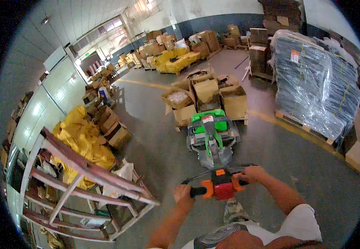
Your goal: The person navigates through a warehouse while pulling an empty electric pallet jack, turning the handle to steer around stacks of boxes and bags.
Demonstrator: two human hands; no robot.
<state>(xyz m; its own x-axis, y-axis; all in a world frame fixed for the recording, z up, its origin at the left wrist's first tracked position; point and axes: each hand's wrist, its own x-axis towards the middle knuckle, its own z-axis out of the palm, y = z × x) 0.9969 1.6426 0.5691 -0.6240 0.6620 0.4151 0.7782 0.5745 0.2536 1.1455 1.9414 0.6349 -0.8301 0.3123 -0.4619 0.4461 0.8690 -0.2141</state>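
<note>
Both my hands are on the handlebar of a green and black electric pallet truck (pixel 207 124). My left hand (pixel 183 195) is wrapped round the black left grip, beside an orange control. On the right grip, my right hand (pixel 252 174) is closed, its arm reaching in from the lower right. Between them sits the control head (pixel 222 189), black on top with red and orange parts. Ahead of the truck, open cardboard boxes (pixel 207 90) stand on a pallet, one with clear plastic inside. The truck's forks are hidden.
A tall stack wrapped in clear film (pixel 312 83) stands on a pallet at the right. To the left are a worn metal rack (pixel 93 174) and yellow sacks (pixel 78 137). Boxes and yellow-covered piles (pixel 175 60) line the far wall. A yellow line (pixel 292 128) crosses the grey floor.
</note>
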